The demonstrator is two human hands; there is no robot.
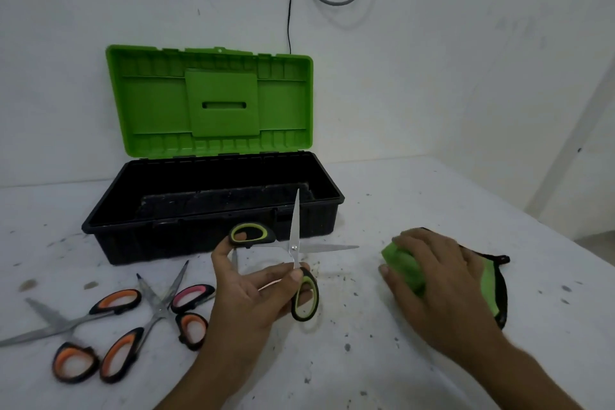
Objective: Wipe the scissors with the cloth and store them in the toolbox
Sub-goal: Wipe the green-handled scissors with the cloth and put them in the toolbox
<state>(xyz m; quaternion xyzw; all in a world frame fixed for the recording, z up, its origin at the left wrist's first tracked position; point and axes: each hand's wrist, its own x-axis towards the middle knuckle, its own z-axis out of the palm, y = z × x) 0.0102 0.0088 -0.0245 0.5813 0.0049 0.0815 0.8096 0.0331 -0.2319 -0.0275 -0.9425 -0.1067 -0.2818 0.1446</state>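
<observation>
Left hand (253, 289) grips the green-handled scissors (294, 248) above the table (399, 359), a finger through one loop, blades spread wide. Right hand (436, 280) curls over the bunched green cloth (399, 260) lying on the table. Orange- and pink-handled scissors (159, 306) lie left. Behind them the black toolbox (166, 243) stands open, lid (213, 100) upright, with only its dark, scuffed floor visible inside.

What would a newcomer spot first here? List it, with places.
The toolbox at back left, its bright green lid raised. At centre the left hand holds green-handled scissors spread open; to the right, the right hand grips a green cloth. Other scissors lie at lower left.
</observation>
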